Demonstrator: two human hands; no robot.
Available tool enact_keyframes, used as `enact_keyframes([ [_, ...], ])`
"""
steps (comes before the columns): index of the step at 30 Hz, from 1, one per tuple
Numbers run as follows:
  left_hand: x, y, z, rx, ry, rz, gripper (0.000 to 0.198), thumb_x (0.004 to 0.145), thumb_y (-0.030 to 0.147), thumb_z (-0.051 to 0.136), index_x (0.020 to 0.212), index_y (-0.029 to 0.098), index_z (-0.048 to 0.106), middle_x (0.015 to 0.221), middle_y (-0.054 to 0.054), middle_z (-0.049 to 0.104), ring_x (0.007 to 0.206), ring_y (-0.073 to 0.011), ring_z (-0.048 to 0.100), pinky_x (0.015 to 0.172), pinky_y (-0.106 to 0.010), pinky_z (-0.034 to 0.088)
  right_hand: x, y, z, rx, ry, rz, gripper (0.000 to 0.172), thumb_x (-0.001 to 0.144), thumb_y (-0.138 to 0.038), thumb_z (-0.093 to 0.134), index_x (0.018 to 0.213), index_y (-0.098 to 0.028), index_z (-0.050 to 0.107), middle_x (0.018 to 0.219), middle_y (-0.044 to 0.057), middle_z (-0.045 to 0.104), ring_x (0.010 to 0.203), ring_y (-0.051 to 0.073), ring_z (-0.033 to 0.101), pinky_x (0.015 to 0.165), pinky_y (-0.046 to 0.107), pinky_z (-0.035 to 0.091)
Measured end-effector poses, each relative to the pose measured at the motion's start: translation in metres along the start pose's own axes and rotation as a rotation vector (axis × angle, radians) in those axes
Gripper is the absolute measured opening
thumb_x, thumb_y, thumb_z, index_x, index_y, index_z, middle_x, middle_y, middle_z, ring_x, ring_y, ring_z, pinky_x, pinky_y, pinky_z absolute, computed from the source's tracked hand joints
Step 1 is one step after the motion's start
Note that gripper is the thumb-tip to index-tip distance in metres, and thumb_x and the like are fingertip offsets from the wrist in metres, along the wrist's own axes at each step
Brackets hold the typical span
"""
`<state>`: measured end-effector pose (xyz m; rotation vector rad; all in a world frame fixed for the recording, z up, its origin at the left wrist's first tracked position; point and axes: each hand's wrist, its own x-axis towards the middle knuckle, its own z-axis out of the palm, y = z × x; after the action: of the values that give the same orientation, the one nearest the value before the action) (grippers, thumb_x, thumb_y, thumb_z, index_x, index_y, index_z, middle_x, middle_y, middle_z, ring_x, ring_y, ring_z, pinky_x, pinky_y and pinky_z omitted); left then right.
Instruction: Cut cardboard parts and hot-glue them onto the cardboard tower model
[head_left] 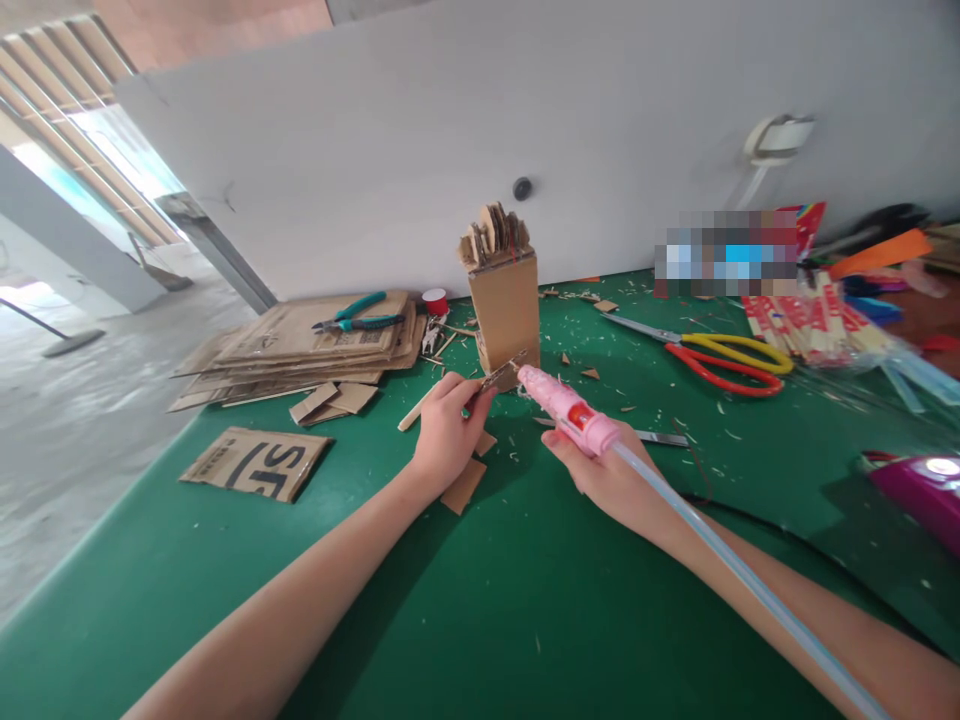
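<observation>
In my left hand point(448, 425) a small strip of cardboard point(501, 376) is pinched between thumb and fingers. My right hand point(611, 475) is wrapped round a pink hot glue gun point(566, 408), with a long clear glue stick point(720, 560) trailing from its back. The nozzle is at the far end of the strip; whether it touches cannot be made out. Just behind stands an upright cardboard box point(506, 305), topped with a row of rounded cardboard pieces point(495, 232). Small cardboard scraps point(463, 487) lie beneath my left hand.
Stacked cardboard sheets point(300, 335) with teal-handled pliers point(361, 314) on top lie at left, near a printed cardboard piece point(255, 463). Scissors point(724, 358), a metal blade point(664, 438) and packaged sticks point(795, 320) are at right. A black cord point(795, 540) crosses the green table point(450, 620).
</observation>
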<state>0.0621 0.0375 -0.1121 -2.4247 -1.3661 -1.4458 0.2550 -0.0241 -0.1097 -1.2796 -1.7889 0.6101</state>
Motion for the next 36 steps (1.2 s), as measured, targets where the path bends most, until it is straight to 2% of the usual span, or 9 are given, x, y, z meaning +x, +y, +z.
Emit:
enact_keyframes([
  [6,-0.0002,0.0007,-0.0004,-0.009,-0.004,0.009,0.026,0.086,0.022,0.055,0.062,0.017,0.048,0.065,0.002,0.044,0.059,-0.0094,0.043,0.056,-0.022,0.036,-0.0002,-0.0006,-0.0014,0.003,-0.077,-0.016,0.028,0.084,-0.046,0.054,0.078,-0.019,0.056,0.07,0.003,0.06,0.061,0.014,0.053,0.053,0.027,0.041],
  [10,-0.0007,0.0007,-0.0005,-0.004,-0.004,0.019,0.027,0.087,0.022,0.054,0.061,0.017,0.047,0.065,0.003,0.043,0.058,-0.0093,0.042,0.055,-0.022,0.036,0.0007,-0.0005,-0.0012,0.015,-0.008,0.029,0.027,0.086,-0.045,0.051,0.079,-0.019,0.055,0.062,0.001,0.057,0.055,0.014,0.051,0.05,0.026,0.04],
  [12,-0.0007,0.0004,-0.0003,-0.007,0.002,0.022,0.027,0.087,0.022,0.054,0.061,0.017,0.047,0.065,0.002,0.043,0.058,-0.0093,0.042,0.055,-0.022,0.036,0.0008,-0.0004,-0.001,0.005,-0.019,0.0,0.026,0.085,-0.044,0.052,0.078,-0.02,0.055,0.059,-0.001,0.055,0.054,0.013,0.05,0.05,0.027,0.04],
  [14,-0.0006,0.0003,-0.0001,-0.009,0.004,0.028,0.026,0.087,0.021,0.054,0.062,0.017,0.048,0.065,0.002,0.044,0.058,-0.0094,0.043,0.055,-0.022,0.036,0.0007,-0.0003,-0.0009,-0.001,-0.04,-0.034,0.025,0.084,-0.044,0.054,0.08,-0.02,0.055,0.062,0.0,0.056,0.055,0.014,0.051,0.051,0.027,0.041],
  [18,-0.0008,0.0006,0.0003,0.004,0.01,0.02,0.026,0.086,0.022,0.054,0.062,0.017,0.048,0.065,0.002,0.044,0.058,-0.0097,0.043,0.055,-0.023,0.036,0.0009,-0.0002,-0.0014,-0.009,0.027,0.017,0.025,0.087,-0.044,0.05,0.08,-0.02,0.054,0.063,0.001,0.057,0.055,0.014,0.052,0.048,0.026,0.04],
  [22,-0.001,0.0007,0.0006,0.008,0.001,0.003,0.028,0.087,0.023,0.054,0.061,0.017,0.046,0.064,0.002,0.044,0.058,-0.0098,0.043,0.056,-0.023,0.036,0.0011,0.0007,-0.0015,-0.034,0.004,-0.02,0.026,0.086,-0.045,0.051,0.079,-0.02,0.055,0.059,0.0,0.054,0.053,0.014,0.05,0.046,0.027,0.039],
  [26,-0.0006,0.0002,0.0009,0.006,0.013,0.001,0.029,0.087,0.024,0.054,0.06,0.017,0.046,0.063,0.002,0.044,0.057,-0.01,0.043,0.055,-0.023,0.036,0.0006,0.002,-0.001,-0.015,0.055,0.022,0.026,0.086,-0.044,0.051,0.078,-0.02,0.055,0.059,0.0,0.055,0.054,0.014,0.051,0.048,0.027,0.041],
  [30,-0.0006,0.0,0.0006,-0.003,0.003,0.016,0.026,0.087,0.024,0.052,0.063,0.017,0.049,0.065,0.002,0.046,0.059,-0.0103,0.044,0.056,-0.023,0.036,0.0,0.0027,-0.001,0.01,0.005,-0.017,0.027,0.085,-0.046,0.053,0.082,-0.02,0.056,0.063,0.0,0.058,0.056,0.014,0.053,0.051,0.027,0.043],
  [36,-0.0006,0.0007,0.0009,0.001,0.016,0.006,0.025,0.086,0.022,0.054,0.062,0.017,0.05,0.065,0.002,0.045,0.058,-0.01,0.044,0.055,-0.023,0.036,0.0007,0.0036,-0.0002,-0.004,0.075,0.061,0.028,0.086,-0.046,0.05,0.077,-0.021,0.056,0.054,-0.001,0.053,0.051,0.015,0.052,0.048,0.027,0.041],
])
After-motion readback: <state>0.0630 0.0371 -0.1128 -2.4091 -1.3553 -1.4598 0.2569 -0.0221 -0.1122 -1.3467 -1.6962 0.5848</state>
